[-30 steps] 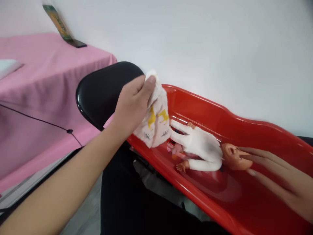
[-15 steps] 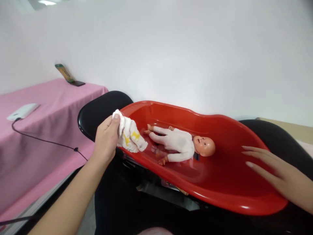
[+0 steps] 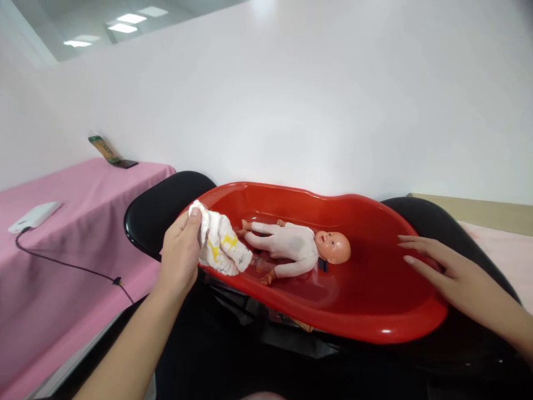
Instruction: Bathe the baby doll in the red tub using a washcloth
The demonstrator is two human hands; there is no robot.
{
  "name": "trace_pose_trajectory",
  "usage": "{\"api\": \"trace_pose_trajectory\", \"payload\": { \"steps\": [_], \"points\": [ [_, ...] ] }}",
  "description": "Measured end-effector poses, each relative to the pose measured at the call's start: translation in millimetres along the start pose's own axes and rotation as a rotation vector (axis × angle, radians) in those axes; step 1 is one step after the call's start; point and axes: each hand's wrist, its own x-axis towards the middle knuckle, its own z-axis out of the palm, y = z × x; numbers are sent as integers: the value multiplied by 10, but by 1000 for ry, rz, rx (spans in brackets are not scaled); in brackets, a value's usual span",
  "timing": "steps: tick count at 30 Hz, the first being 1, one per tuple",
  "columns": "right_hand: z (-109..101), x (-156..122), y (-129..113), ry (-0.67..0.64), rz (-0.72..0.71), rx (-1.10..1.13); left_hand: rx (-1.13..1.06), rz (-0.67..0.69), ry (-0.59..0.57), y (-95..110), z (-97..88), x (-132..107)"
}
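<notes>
My left hand (image 3: 182, 250) pinches a white cloth (image 3: 220, 241) with yellow patterns, thumb on top. The cloth hangs down over the near left rim of a red baby bathtub (image 3: 366, 322). A baby doll (image 3: 293, 247) with a white body and bare plastic head lies on its back in the tub, head to the right and feet toward the cloth. Over the tub's right end, my right hand (image 3: 441, 266) is held with fingers stretched out and holds nothing. Whether it touches the rim I cannot tell.
The tub rests on a black stand (image 3: 156, 208) against the white wall (image 3: 291, 111). Left of it, a pink-covered table (image 3: 83, 189) bears a white device (image 3: 35, 216) with a black cable (image 3: 66, 261) and a propped card (image 3: 106, 150). Some items lie beneath the tub's near side.
The view has tilted up and shifted a little, so the tub and doll appear further left. My left hand still holds the cloth; my right hand stays open over the tub's right end.
</notes>
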Motion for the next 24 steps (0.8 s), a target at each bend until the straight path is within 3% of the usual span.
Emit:
{"api": "trace_pose_trajectory", "payload": {
  "steps": [8,13,16,22,24],
  "points": [
    [20,-13,19,41,-14,-15,-135,-26,48,-291,127,-42],
    [67,-60,0,6,17,-64,-366,-78,189,-528,119,117],
    [75,-111,20,6,60,-83,-459,-12,298,-600,85,330],
    [41,-190,135,85,188,-112,-441,196,391,-609,53,628],
    [39,-175,217,87,235,-98,-327,160,342,-613,25,643]
  ]
}}
